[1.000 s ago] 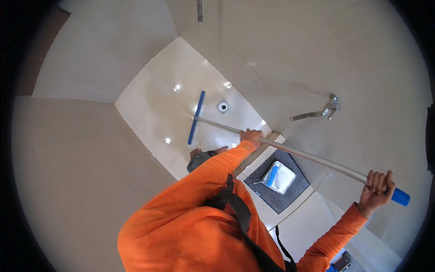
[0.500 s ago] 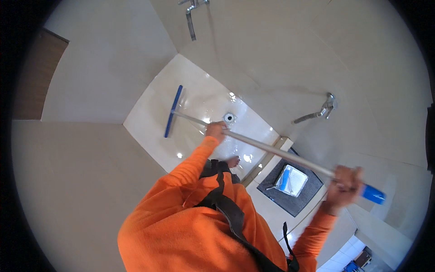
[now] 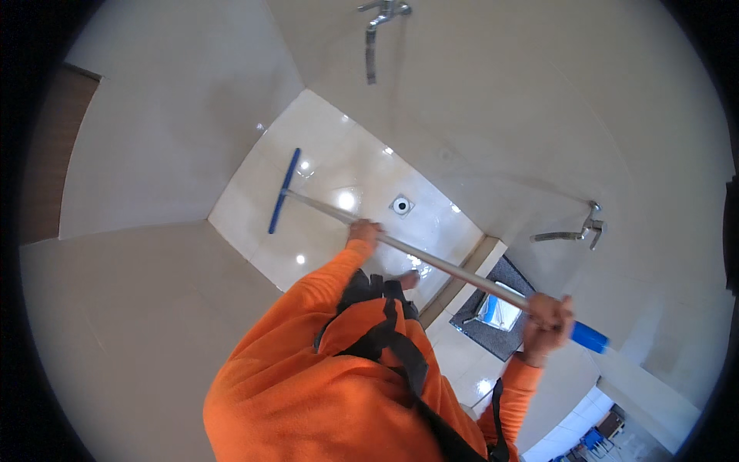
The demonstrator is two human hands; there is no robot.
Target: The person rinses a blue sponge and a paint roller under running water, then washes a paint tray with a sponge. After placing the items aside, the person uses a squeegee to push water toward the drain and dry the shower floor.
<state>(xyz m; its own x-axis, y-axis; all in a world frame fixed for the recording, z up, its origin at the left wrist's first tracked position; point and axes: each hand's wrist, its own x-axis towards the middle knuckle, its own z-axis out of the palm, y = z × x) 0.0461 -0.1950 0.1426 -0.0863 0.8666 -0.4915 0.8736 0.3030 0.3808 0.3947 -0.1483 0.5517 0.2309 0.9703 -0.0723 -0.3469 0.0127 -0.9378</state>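
Note:
A long-handled floor squeegee (image 3: 446,267) slants across the view, held in both my hands. My left hand (image 3: 363,233) is closed round the middle of its pale pole. Near the pole's upper end my right hand (image 3: 546,327) is wrapped round it, just short of the blue end grip (image 3: 590,337). The blue blade (image 3: 292,168) rests on the wet, shiny floor (image 3: 246,200) toward the left, apart from the wall. Right of the blade lies a round floor drain (image 3: 402,205).
Two metal taps stick out from the wall, one at the top (image 3: 377,23) and one at right (image 3: 591,226). A low ledge (image 3: 462,283) borders the wet floor. Beyond it, a white tray-like item with blue (image 3: 502,314) sits on a dark slab (image 3: 466,314). My bare foot (image 3: 410,279) stands near the ledge.
The blade has slid a little left, farther from the drain. My right hand and the blue end grip have come left, closer to my body. The view has shifted slightly.

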